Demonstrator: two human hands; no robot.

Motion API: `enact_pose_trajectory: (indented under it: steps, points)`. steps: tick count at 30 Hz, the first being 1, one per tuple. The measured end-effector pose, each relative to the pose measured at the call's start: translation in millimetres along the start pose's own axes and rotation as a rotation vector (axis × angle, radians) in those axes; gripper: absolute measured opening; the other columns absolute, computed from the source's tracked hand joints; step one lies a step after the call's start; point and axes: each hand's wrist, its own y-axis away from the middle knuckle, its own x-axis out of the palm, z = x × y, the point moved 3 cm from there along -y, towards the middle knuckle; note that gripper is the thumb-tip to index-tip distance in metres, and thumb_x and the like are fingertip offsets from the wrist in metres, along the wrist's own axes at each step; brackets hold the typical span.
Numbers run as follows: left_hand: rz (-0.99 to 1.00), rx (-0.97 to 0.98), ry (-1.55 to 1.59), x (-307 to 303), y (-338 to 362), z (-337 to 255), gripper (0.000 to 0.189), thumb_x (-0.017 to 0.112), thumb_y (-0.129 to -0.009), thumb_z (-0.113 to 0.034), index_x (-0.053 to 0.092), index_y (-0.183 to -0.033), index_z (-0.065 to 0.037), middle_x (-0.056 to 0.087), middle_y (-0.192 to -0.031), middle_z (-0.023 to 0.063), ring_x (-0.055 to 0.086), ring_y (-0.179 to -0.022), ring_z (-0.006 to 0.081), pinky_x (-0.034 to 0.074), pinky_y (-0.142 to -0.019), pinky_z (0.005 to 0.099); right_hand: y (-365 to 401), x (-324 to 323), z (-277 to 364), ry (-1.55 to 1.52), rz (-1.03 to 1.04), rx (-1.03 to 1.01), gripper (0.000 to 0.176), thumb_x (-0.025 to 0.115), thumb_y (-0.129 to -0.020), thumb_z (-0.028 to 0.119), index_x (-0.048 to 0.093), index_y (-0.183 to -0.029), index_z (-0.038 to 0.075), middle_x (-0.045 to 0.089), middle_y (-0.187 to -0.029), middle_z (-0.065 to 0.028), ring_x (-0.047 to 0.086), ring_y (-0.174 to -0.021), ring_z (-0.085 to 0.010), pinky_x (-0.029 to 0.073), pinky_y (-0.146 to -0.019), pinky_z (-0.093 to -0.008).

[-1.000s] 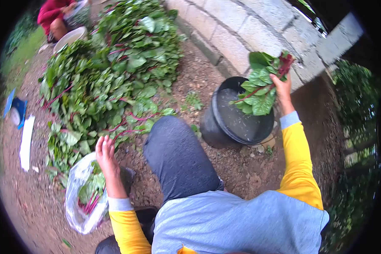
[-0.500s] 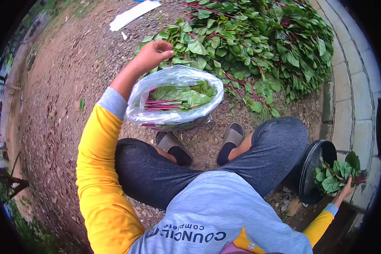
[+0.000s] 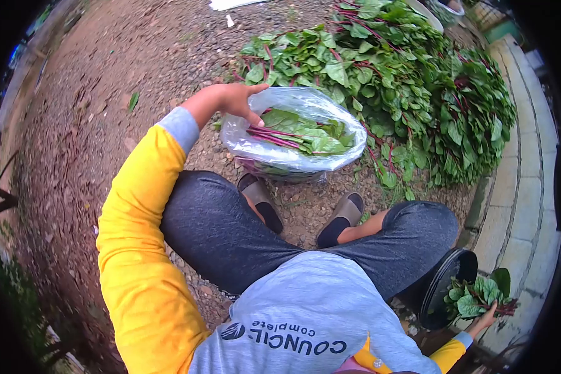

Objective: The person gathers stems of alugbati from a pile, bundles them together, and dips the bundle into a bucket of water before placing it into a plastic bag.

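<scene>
A clear plastic bag point(image 3: 340, 163) stands in front of my feet, with red-stemmed leafy greens point(image 3: 305, 137) lying inside its mouth. My left hand point(image 3: 235, 103) is at the bag's left rim, its thumb and forefinger spread apart; the thumb reaches over the opening near the stems. Far to the right, my right hand point(image 3: 485, 318) grips a bunch of red-stemmed greens point(image 3: 480, 296) by the stem end. That bunch is beside the mouth of a tilted black bucket point(image 3: 427, 299), whose inside is mostly hidden.
A large heap of the same greens point(image 3: 417, 93) spreads beyond the bag to the right. Paving blocks point(image 3: 520, 206) run along the right side. White sheet material point(image 3: 234, 3) lies at the top on gravelly ground point(image 3: 124, 137). My sandalled feet flank the space below the bag.
My left hand has come down from beside the heap to the bag's left rim, its fingers spreading. The view has shifted. My right hand still holds its bunch by the bucket.
</scene>
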Motion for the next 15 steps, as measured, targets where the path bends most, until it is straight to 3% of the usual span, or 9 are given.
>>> enact_pose_trajectory:
  steps: [2,3,8,13,15]
  points:
    - [0.305,-0.305,0.198,-10.1,14.5,-14.3,0.099,0.078,-0.069,-0.036,0.020,-0.146,-0.016,0.053,-0.121,0.0251,0.066,-0.081,0.0343,0.056,-0.065,0.0393,-22.5,-9.4,-14.9,0.118,-0.006,0.094,0.053,0.075,-0.075,0.014,0.053,-0.118,-0.007,0.059,-0.115,-0.0139,0.059,-0.093,-0.0207,0.049,-0.083,-0.0353]
    - [0.291,-0.332,0.175,-7.9,12.5,-13.3,0.085,0.076,-0.070,-0.024,0.032,-0.141,-0.009,0.059,-0.111,0.0218,0.066,-0.072,0.0308,0.056,-0.054,0.0364,-26.0,-11.5,-16.4,0.108,0.001,0.086,0.054,0.077,-0.074,0.017,0.053,-0.116,-0.008,0.059,-0.114,-0.0144,0.059,-0.091,-0.0205,0.049,-0.082,-0.0354]
    - [-0.288,-0.254,0.481,-30.1,-10.2,20.4,0.042,0.064,-0.069,-0.008,0.060,-0.111,-0.001,0.065,-0.091,0.0157,0.065,-0.073,0.0246,0.054,-0.058,0.0370,-29.3,-14.2,-16.1,0.049,0.053,0.035,0.055,0.080,-0.071,0.021,0.054,-0.109,-0.010,0.060,-0.108,-0.0159,0.058,-0.087,-0.0209,0.049,-0.078,-0.0355]
    - [-0.316,-0.325,0.506,-32.1,-11.2,21.5,0.035,0.065,-0.068,-0.014,0.065,-0.101,-0.002,0.066,-0.090,0.0139,0.065,-0.075,0.0254,0.053,-0.065,0.0381,8.5,-5.6,8.0,-0.035,0.047,0.241,0.042,0.072,-0.079,0.017,0.058,-0.109,-0.009,0.062,-0.107,-0.0135,0.060,-0.087,-0.0194,0.050,-0.077,-0.0340]
    - [-0.301,-0.308,0.473,-30.2,-13.7,25.7,0.033,0.065,-0.068,-0.017,0.066,-0.098,-0.002,0.067,-0.090,0.0145,0.065,-0.075,0.0264,0.053,-0.068,0.0380,8.8,-4.2,1.3,0.005,0.070,0.092,0.045,0.073,-0.078,0.017,0.057,-0.111,-0.008,0.061,-0.108,-0.0140,0.060,-0.086,-0.0203,0.050,-0.076,-0.0345]
